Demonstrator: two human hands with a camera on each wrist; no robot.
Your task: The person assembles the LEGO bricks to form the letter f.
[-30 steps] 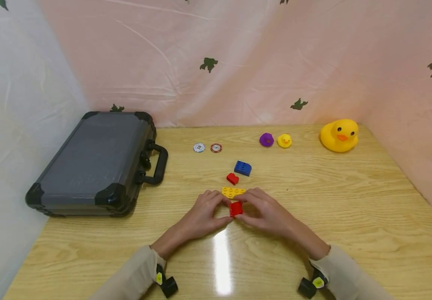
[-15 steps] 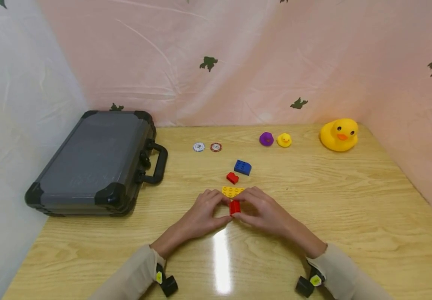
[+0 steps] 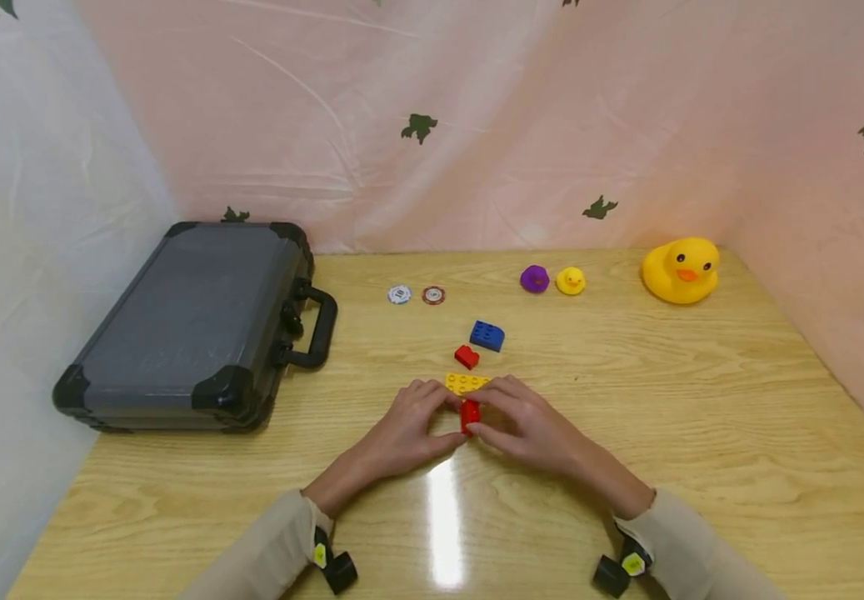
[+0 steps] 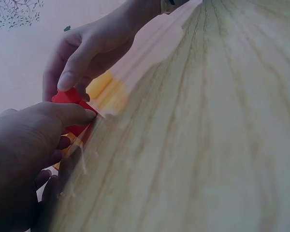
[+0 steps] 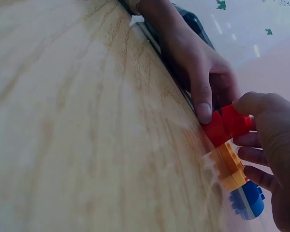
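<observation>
red brick (image 3: 469, 414) mostly hidden by fingers | chip (image 3: 399, 294) markings unreadable

Two hands are on the table (image 3: 701, 433), a left hand (image 3: 400, 433) and a right hand (image 3: 529, 427). There are four bricks: two red ones, one (image 3: 469, 413) between the fingers and one (image 3: 466, 357) lying farther back, one yellow brick (image 3: 463, 383) and one blue brick (image 3: 486, 336). Two chips lie side by side, a white chip (image 3: 399, 294) and a red chip (image 3: 433, 294). I count three ducks: one big yellow duck (image 3: 681, 270), one small yellow duck (image 3: 570, 281) and one small purple duck (image 3: 534, 278). One dark case (image 3: 192, 321) sits to the left. Each wrist wears one camera, so two in all.
</observation>
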